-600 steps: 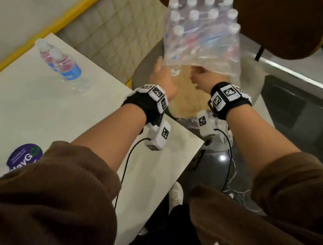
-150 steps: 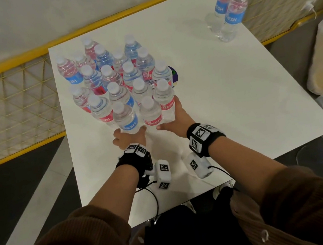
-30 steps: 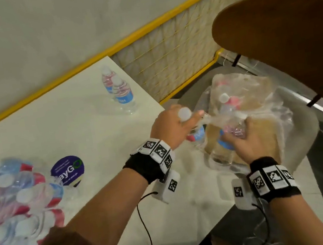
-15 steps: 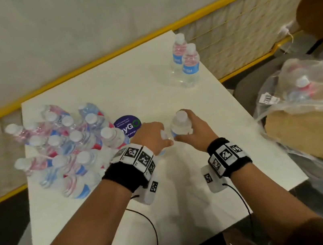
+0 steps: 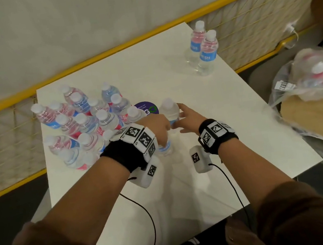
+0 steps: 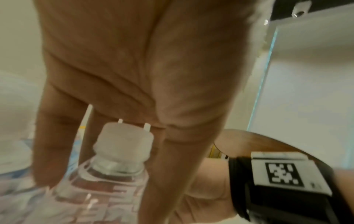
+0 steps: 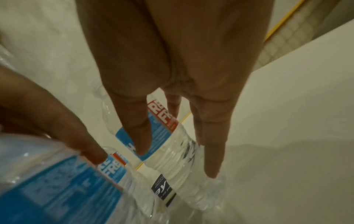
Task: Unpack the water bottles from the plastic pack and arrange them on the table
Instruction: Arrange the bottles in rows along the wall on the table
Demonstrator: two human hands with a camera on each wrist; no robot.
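Several water bottles (image 5: 84,121) with white caps and blue-red labels stand grouped on the left of the white table (image 5: 232,132). My left hand (image 5: 157,129) grips one water bottle (image 5: 165,148) from above; in the left wrist view its cap (image 6: 122,136) sits between my thumb and fingers. Just right of it, my right hand (image 5: 185,116) has straight fingers (image 7: 141,133). Its thumb touches a second upright bottle (image 5: 169,108). The torn plastic pack (image 5: 311,98) lies on a chair to the right, with one bottle (image 5: 317,70) still inside.
Two more bottles (image 5: 202,50) stand at the table's far right corner. A round purple sticker (image 5: 146,108) lies beside the group. A yellow rail with mesh (image 5: 245,13) runs behind the table. Wrist-camera cables hang over the near edge.
Both hands have carried their bottles left, close to the group. The right hand's fingers have straightened off its bottle, which now stands on the table.
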